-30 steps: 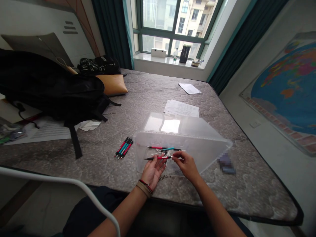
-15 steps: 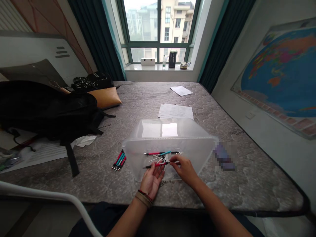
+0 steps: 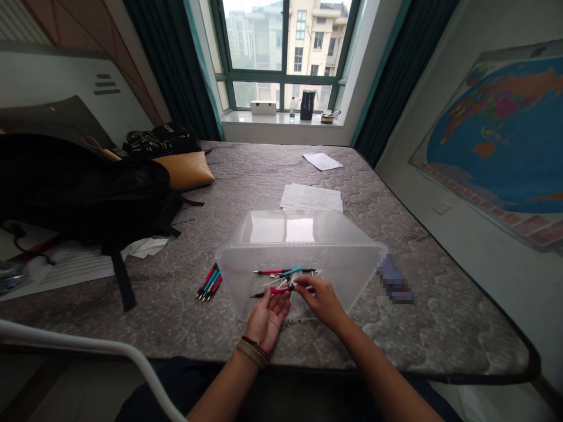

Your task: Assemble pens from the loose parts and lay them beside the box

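My left hand point(image 3: 267, 317), palm up, holds a red-and-black pen point(image 3: 278, 291) between thumb and fingers. The thumb and forefinger of my right hand point(image 3: 320, 298) are pinched at the pen's right end; any small part between them is too small to make out. Both hands are in front of a clear plastic box point(image 3: 237, 258), tipped with its opening toward me. Behind the held pen, inside the box, are a red-and-black pen point(image 3: 272, 271), a teal-and-black pen point(image 3: 292, 272) and several thin white parts. Left of the box, several red and teal pens point(image 3: 209, 283) lie side by side.
The box rests on a grey quilted mattress point(image 3: 167, 316). Papers point(image 3: 311, 197) lie behind it. At left are a black backpack point(image 3: 83, 199) and a tan pouch point(image 3: 187, 170). A blurred purple object point(image 3: 396, 281) lies at right. A white curved tube point(image 3: 88, 344) crosses the lower left.
My right hand has moved slightly left, closer to my left hand and the pen's end. The whole view has shifted a little. The pens in and beside the box lie as before.
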A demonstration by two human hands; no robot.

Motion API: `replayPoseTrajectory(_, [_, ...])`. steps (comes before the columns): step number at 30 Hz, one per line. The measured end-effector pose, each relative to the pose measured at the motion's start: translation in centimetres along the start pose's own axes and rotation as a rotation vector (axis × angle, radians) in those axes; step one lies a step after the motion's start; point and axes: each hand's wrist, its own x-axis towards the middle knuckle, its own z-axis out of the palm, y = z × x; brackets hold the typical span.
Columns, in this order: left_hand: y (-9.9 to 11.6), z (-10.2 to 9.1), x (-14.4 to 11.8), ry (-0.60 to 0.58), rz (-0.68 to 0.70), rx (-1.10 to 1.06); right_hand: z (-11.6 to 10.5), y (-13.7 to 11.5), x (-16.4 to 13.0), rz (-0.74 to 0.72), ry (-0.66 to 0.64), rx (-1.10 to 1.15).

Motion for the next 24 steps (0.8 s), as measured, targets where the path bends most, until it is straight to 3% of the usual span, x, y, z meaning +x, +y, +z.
replayPoseTrajectory(15, [-0.4,0.2,-0.9,-0.065,0.006,0.041,1.1,1.7,0.1,0.037,0.011,-0.077])
replayPoseTrajectory(24, [-0.7,0.4,-1.1,-0.074,-0.021,0.061,0.6,1.1,0.1,0.108,-0.028,-0.129])
